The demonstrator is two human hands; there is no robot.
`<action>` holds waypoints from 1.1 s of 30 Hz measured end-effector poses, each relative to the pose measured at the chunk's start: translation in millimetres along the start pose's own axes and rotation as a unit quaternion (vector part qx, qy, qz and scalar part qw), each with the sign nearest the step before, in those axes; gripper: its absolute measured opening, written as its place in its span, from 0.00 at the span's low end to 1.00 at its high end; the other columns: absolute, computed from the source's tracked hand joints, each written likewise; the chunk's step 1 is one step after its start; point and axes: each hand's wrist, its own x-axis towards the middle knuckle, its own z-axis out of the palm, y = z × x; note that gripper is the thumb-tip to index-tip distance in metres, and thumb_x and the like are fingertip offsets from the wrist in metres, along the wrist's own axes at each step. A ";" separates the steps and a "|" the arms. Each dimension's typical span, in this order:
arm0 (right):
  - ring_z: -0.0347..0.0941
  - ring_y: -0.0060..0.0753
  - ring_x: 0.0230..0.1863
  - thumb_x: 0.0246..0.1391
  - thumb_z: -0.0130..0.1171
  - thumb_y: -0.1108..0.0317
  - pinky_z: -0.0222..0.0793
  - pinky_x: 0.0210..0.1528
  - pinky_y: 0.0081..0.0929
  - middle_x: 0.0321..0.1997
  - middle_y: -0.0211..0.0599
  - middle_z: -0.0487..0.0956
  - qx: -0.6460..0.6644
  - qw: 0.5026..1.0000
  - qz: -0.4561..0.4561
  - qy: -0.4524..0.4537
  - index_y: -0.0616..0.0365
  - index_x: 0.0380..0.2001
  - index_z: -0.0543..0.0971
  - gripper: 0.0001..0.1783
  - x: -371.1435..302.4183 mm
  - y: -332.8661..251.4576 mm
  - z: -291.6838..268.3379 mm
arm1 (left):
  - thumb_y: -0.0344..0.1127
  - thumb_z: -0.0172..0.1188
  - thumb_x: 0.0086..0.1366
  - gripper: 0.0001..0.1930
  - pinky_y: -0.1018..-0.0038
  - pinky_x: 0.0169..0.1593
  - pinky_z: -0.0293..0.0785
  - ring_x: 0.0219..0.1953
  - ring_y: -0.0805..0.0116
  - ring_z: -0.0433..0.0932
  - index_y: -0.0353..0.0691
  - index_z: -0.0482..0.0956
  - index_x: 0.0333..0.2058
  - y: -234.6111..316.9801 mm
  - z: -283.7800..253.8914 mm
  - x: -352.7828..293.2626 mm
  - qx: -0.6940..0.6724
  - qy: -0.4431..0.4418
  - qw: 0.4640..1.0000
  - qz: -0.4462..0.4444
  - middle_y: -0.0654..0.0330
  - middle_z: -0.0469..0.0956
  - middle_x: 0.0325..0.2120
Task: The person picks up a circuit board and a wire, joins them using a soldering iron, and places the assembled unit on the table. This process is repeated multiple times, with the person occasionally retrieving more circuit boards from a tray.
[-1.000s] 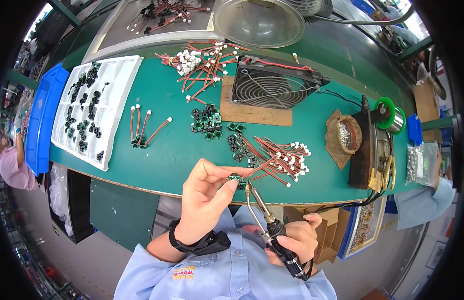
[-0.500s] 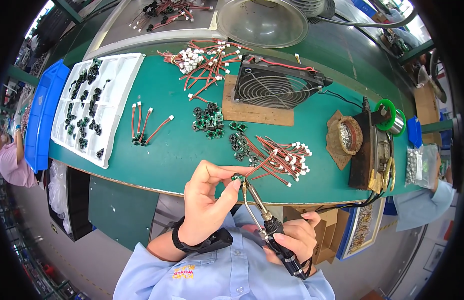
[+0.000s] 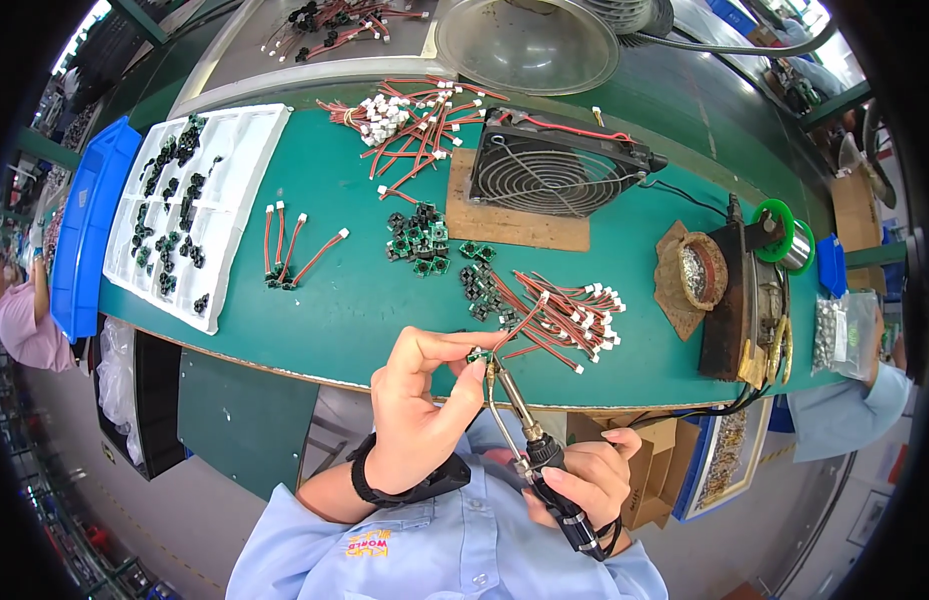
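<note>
Between the thumb and fingers of my left hand (image 3: 424, 395), a small green circuit board (image 3: 478, 355) is pinched just over the table's near edge. A red-and-brown wire lead (image 3: 524, 323) with a white connector rises from the board toward the upper right. My right hand (image 3: 589, 480) is closed round the black handle of a soldering iron (image 3: 520, 405), which has a thin metal feed tube alongside. The iron's tip is at the board; whether it touches the wire joint is too small to tell. Behind the board lies a pile of wired boards (image 3: 574, 315).
Loose small boards (image 3: 419, 240), a bundle of wire leads (image 3: 384, 120) and a black fan (image 3: 554, 170) sit farther back. At left are several wired boards (image 3: 281, 275) and a white tray (image 3: 219, 180). A solder spool (image 3: 799, 245) and tip-cleaning bowl (image 3: 692, 272) stand right.
The wire lead's connector end has shifted slightly up and left. My left hand has shifted very slightly; the iron stays at the board.
</note>
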 end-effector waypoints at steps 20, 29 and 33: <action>0.71 0.27 0.25 0.32 0.69 0.61 0.54 0.45 0.37 0.22 0.24 0.75 -0.002 1.000 0.000 0.003 0.42 0.36 0.74 0.22 -2.4 -0.2 3.3 | 0.19 0.50 0.60 0.08 0.73 0.47 0.71 0.44 0.62 0.76 0.37 0.62 0.35 -1.3 -1.2 -0.8 0.001 0.006 1.000 0.007 0.42 0.75 0.40; 0.72 0.20 0.28 0.29 0.71 0.62 0.53 0.48 0.28 0.27 0.21 0.75 0.007 1.000 0.015 0.006 0.39 0.36 0.79 0.23 -2.5 -2.3 1.6 | 0.20 0.51 0.60 0.07 0.72 0.48 0.70 0.44 0.62 0.75 0.37 0.63 0.35 0.1 -0.2 -0.8 -0.020 0.009 1.000 -0.007 0.41 0.75 0.40; 0.73 0.21 0.28 0.29 0.72 0.62 0.53 0.47 0.29 0.26 0.21 0.75 0.039 0.999 0.027 0.009 0.39 0.36 0.79 0.24 -2.6 -1.2 0.5 | 0.21 0.51 0.61 0.07 0.71 0.48 0.70 0.44 0.62 0.75 0.37 0.63 0.35 0.8 -0.5 -0.9 -0.021 0.012 1.000 -0.005 0.41 0.75 0.40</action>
